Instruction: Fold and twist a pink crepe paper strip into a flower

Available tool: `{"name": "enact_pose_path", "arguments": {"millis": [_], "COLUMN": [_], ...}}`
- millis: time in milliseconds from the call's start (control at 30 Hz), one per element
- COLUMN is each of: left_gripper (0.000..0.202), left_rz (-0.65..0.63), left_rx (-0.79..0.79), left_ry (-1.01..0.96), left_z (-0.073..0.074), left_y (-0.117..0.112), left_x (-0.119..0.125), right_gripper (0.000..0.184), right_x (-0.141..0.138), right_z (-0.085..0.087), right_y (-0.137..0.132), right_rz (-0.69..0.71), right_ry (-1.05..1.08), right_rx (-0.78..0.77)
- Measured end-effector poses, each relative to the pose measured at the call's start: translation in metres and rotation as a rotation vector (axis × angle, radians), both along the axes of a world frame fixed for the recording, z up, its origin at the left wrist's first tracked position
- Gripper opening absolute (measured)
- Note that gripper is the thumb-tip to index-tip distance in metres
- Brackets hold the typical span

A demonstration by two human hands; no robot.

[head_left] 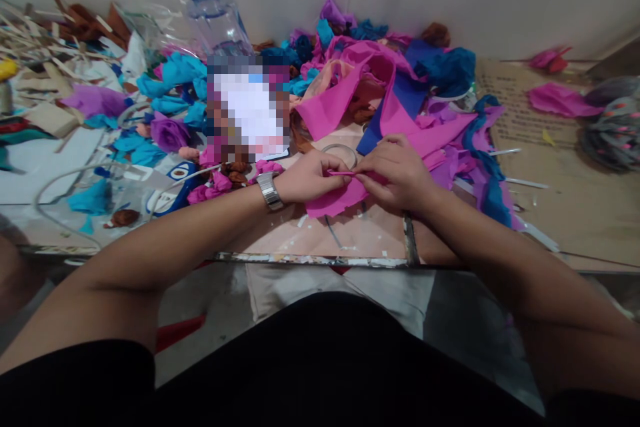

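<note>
Both hands meet over the table at a piece of bright pink crepe-like paper (336, 203). My left hand (311, 177), with a metal watch on the wrist, pinches its upper edge between thumb and fingers. From the other side, my right hand (397, 173) pinches the same edge, its fingertips close to those of the left. The edge looks folded or rolled there, and the rest of the paper hangs toward me. Just behind the fingers lies a round, ring-like thing (342, 151), partly covered. Long pink strips (327, 110) and a blue strip (373, 137) lie beyond my hands.
A clear bottle (220, 27) with a white cap stands at the back, behind a blurred-out phone-like screen (245, 110). Twisted blue flowers (175, 70), wooden sticks (30, 33) and a pale cable (37, 193) crowd the left. Printed cardboard (590, 200) lies right.
</note>
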State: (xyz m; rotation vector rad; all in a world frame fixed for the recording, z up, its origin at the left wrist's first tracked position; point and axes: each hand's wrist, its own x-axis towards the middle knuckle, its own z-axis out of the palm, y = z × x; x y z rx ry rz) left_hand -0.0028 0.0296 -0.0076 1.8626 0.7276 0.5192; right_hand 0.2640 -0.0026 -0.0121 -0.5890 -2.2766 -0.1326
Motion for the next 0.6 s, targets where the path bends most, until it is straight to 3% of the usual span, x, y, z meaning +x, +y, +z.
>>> {"name": "enact_pose_path", "arguments": {"millis": [167, 300, 400, 600], "left_gripper": [0.042, 0.058, 0.064, 0.057], "left_rz": [-0.009, -0.029, -0.022, 0.003], "left_rx": [-0.088, -0.133, -0.135, -0.061], "left_ry": [0.007, -0.012, -0.027, -0.04], "left_z": [0.007, 0.011, 0.009, 0.004], "left_y": [0.002, 0.0, -0.001, 0.0], "left_x": [0.0, 0.001, 0.002, 0.003], "right_gripper": [0.007, 0.003, 0.004, 0.006], "right_x": [-0.001, -0.001, -0.001, -0.003], "right_z": [0.004, 0.005, 0.005, 0.009], "right_y": [0.0, -0.001, -0.002, -0.003], "right_rz": [0.048, 0.022, -0.005, -0.041], "right_ry": [-0.013, -0.029, -0.037, -0.037], "right_rx": [0.038, 0.093, 0.103, 0.117]}}
